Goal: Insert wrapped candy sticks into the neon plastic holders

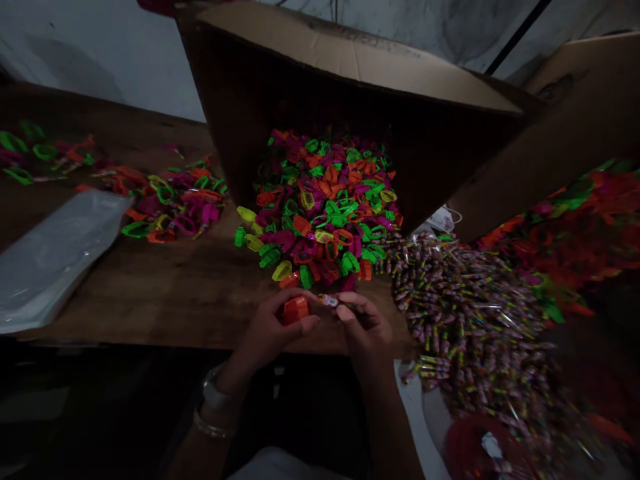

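My left hand point(270, 328) is closed around an orange plastic toy watch point(296, 309), close to the table's front edge. Facing it, my right hand point(369, 328) pinches a small wrapped candy point(329, 301) with a printed, pale wrapper. The candy lies between the two hands, its left end near my left fingertips; whether they touch it I cannot tell. Just beyond my hands, a heap of toy watches point(330, 217) in green, orange, yellow and magenta spills from a cardboard box point(360, 60) lying on its side. To the right spreads a large heap of similar wrapped candies point(465, 293).
Clear plastic bags point(55, 257) lie at the left of the wooden table point(210, 287). Behind them is a smaller group of coloured toy watches point(175, 203). More orange and green pieces point(590, 223) are piled far right. A red round object point(483, 443) sits at lower right.
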Demonstrator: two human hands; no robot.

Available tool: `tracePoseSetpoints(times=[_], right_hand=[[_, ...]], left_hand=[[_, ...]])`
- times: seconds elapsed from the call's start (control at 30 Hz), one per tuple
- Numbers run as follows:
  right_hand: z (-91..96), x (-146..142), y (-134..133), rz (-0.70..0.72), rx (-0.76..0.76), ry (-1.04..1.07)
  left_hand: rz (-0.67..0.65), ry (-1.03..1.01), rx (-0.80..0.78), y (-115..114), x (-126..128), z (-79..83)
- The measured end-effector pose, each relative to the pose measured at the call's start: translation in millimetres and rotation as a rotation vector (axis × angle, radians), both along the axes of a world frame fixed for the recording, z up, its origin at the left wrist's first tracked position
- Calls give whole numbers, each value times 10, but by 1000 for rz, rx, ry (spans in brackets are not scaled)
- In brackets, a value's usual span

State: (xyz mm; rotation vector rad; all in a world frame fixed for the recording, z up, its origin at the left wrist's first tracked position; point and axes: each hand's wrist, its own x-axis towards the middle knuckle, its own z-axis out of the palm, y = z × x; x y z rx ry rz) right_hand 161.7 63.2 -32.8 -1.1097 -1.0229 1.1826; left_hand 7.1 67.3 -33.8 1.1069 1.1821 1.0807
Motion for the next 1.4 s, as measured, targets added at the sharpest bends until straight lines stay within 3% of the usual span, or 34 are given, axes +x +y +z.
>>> tracePoseSetpoints(times=[0.17, 0.37, 0.5, 0.67, 0.8, 0.9, 0.97, 1.0, 1.07, 1.17, 1.2, 1.27, 1.33, 1.4], right_hand=[[133, 93, 71, 216, 155, -112], [137, 177, 120, 285, 194, -238], [149, 206, 135, 286, 322, -392], [62, 174, 171, 254, 458, -534], [-63, 101, 204, 151, 361, -458], [-111, 69, 220, 198, 210, -299], [-146, 123, 248, 238, 123, -204], [-172, 187, 273, 217, 94, -187], [-237, 395, 351, 99, 85, -247], [-328, 845, 530, -155, 95, -574], [-343, 999, 602, -248, 47, -746], [-339, 1264, 758, -324, -20, -871], [-305, 1432, 921, -372, -78, -982], [-267, 1491, 1078, -393, -127, -1102]], left_hand=[[-107, 118, 18, -2, -15, 33], [-163, 181, 22, -6, -20, 53], [-180, 114, -16, 14, -11, 15], [-51, 137, -61, 38, 88, -140], [79, 234, 23, 35, 76, -198], [206, 403, 8, 149, -154, -96], [367, 475, -72, 340, -435, 36], [502, 492, -87, 468, -603, 108], [646, 526, -76, 763, -959, 235], [791, 658, -59, 1165, -1408, 322], [794, 725, -39, 1255, -1496, 319], [756, 849, 40, 1342, -1526, 273], [632, 941, 132, 1309, -1351, 183], [419, 959, 183, 1191, -1024, 58]])
